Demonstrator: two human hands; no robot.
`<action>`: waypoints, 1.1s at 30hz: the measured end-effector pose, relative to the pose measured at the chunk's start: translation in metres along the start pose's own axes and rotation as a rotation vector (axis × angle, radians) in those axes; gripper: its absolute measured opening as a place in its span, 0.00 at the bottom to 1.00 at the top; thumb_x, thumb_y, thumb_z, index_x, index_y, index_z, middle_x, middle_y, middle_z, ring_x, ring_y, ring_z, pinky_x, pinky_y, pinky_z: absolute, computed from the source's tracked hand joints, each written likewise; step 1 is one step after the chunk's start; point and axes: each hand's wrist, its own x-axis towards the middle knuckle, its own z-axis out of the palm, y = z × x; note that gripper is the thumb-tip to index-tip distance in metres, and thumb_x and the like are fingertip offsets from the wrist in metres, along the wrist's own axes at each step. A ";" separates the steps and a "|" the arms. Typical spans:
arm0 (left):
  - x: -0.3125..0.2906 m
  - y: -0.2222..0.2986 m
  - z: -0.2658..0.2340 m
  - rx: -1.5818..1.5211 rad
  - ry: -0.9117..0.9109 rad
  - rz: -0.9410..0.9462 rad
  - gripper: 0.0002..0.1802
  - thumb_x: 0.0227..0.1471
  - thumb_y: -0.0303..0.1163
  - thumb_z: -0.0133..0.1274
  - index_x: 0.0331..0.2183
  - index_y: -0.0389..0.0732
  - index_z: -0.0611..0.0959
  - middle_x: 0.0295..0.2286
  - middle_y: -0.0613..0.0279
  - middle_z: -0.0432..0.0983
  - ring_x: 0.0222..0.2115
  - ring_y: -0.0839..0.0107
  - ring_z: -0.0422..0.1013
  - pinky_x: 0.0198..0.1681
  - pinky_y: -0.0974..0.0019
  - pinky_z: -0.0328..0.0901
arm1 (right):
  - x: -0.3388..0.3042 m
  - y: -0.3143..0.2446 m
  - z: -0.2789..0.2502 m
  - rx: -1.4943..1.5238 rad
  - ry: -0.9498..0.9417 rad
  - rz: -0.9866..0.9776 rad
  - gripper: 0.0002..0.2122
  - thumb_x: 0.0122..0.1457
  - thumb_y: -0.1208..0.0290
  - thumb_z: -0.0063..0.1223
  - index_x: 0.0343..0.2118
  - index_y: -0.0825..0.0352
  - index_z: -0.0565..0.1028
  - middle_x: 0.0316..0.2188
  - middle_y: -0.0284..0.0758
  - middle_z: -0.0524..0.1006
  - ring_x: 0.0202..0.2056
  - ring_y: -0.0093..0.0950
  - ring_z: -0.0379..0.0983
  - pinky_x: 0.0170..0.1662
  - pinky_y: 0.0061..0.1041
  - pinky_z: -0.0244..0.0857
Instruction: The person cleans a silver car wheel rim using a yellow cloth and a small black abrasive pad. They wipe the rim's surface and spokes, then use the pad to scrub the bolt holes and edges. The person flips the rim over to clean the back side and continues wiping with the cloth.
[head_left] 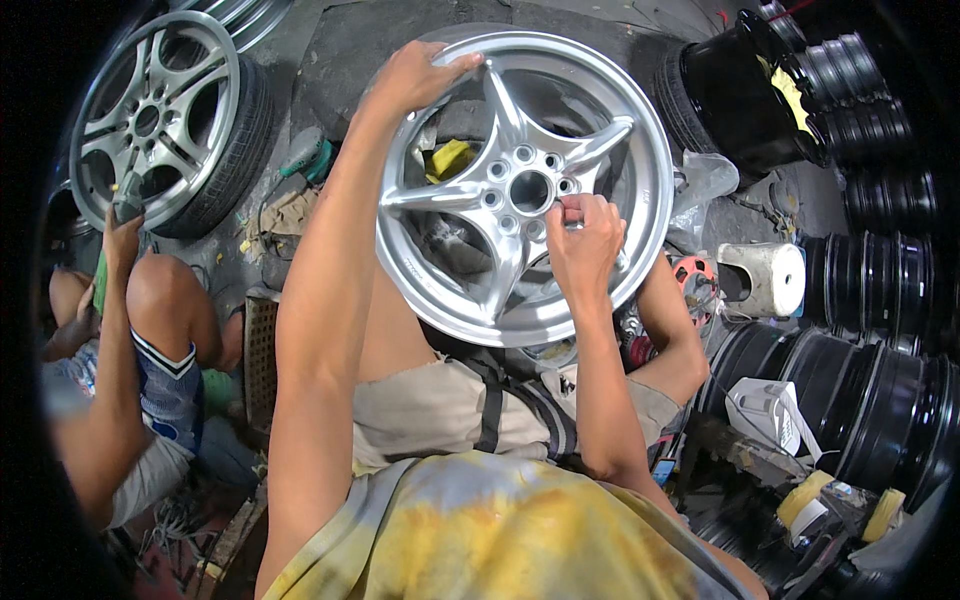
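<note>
Yellow-stained cloth over the person's chest fills the bottom of the view, and both forearms reach up from it to a silver five-spoke alloy wheel (525, 185) propped on edge on the lap, its face turned toward the camera. Up at the wheel's top-left rim the left hand (415, 75) is closed over the edge, steadying it. Nearer the body, the right hand (583, 240) sits just right of the hub bore, fingertips pinched on something small against the face; what it is cannot be told. At far left another person's hand (122, 235) rests by a tyred grey wheel (160, 115). Black rims (880, 400) stack at right.
</note>
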 end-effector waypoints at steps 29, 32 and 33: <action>-0.216 0.114 0.063 0.843 -0.262 0.711 0.33 0.52 0.24 0.48 0.59 0.24 0.68 0.65 0.40 0.54 0.64 0.48 0.56 0.66 0.47 0.54 | -0.098 0.110 -0.104 0.348 0.215 0.451 0.04 0.56 0.76 0.60 0.32 0.70 0.79 0.26 0.31 0.75 0.26 0.20 0.68 0.32 0.22 0.65; -0.228 0.110 0.053 0.856 -0.377 0.674 0.32 0.51 0.24 0.49 0.59 0.25 0.69 0.63 0.40 0.56 0.63 0.47 0.58 0.65 0.47 0.56 | -0.105 0.120 -0.105 0.372 0.237 0.429 0.04 0.58 0.76 0.60 0.33 0.70 0.79 0.26 0.31 0.75 0.25 0.20 0.68 0.32 0.22 0.65; -0.228 0.111 0.049 0.813 -0.390 0.680 0.32 0.51 0.23 0.49 0.58 0.25 0.69 0.61 0.41 0.59 0.61 0.47 0.60 0.63 0.48 0.58 | -0.109 0.124 -0.104 0.375 0.236 0.430 0.04 0.58 0.76 0.59 0.34 0.70 0.78 0.26 0.31 0.74 0.26 0.20 0.68 0.32 0.22 0.65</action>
